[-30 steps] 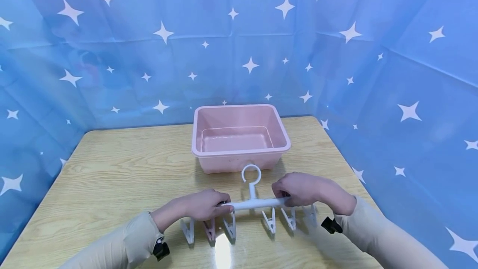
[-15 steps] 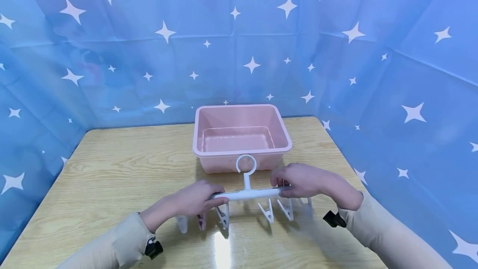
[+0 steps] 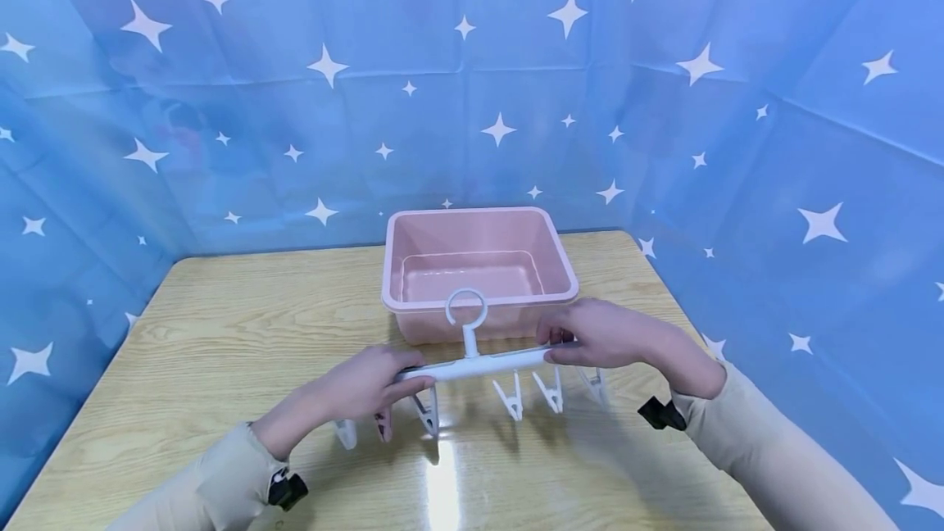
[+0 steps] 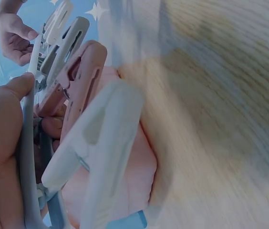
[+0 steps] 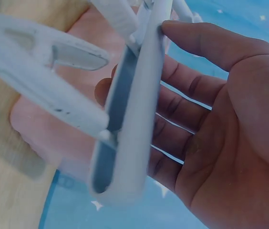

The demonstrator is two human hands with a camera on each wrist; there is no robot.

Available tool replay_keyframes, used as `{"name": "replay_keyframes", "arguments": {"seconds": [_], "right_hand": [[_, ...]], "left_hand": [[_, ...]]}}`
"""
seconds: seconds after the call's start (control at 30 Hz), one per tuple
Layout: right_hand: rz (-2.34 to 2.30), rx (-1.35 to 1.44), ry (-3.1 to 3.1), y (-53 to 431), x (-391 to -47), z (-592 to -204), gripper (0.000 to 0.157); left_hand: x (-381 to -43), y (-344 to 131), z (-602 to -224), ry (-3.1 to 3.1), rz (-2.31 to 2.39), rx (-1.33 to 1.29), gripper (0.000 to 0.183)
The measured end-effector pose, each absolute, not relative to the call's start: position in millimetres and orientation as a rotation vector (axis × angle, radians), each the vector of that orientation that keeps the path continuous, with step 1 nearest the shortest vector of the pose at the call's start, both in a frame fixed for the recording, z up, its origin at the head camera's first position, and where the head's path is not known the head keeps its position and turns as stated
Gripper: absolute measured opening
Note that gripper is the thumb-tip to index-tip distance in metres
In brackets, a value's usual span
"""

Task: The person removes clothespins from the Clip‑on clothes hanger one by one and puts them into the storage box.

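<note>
Our left hand [image 3: 369,383] and right hand [image 3: 599,333] grip the white hanger [image 3: 479,366] near opposite ends, thumbs [image 5: 211,43] on its near side, fingers [image 5: 182,107] curled behind. We hold it slanted over the table [image 3: 243,326], clips [image 4: 118,129] dangling, hook [image 3: 469,341] before the pink basin [image 3: 413,323].

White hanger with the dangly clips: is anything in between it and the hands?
Nothing visible is: the left hand and right hand both grip the white hanger directly by its bar. The clips hang below, and the pink basin stands beyond it, not in between.
</note>
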State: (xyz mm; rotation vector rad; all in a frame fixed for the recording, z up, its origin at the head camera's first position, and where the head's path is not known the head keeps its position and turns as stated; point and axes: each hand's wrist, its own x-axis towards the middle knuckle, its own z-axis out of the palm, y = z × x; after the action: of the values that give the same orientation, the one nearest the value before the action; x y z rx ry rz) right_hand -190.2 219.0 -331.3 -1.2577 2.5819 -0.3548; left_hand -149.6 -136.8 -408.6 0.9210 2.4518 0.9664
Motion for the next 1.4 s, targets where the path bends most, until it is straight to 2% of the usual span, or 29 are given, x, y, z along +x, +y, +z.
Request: {"name": "replay_keyframes", "arguments": {"seconds": [0.3,0.7,1.4], "right_hand": [[-0.393,-1.250,2.636,215.9,-197.3,-320.7,0.010],[-0.483,-1.161,2.662,208.9,-210.6,-310.5,0.005],[-0.679,-1.095,2.748,215.3,-222.0,-301.9,0.006]], "left_hand": [[-153.5,-146.4,-402.2,2.580,0.911,0.922,0.034],[-158.3,-159.4,-395.4,2.785,0.824,0.972,0.031],[-162.5,-173.2,-391.2,2.721,1.010,0.911,0.031]]}}
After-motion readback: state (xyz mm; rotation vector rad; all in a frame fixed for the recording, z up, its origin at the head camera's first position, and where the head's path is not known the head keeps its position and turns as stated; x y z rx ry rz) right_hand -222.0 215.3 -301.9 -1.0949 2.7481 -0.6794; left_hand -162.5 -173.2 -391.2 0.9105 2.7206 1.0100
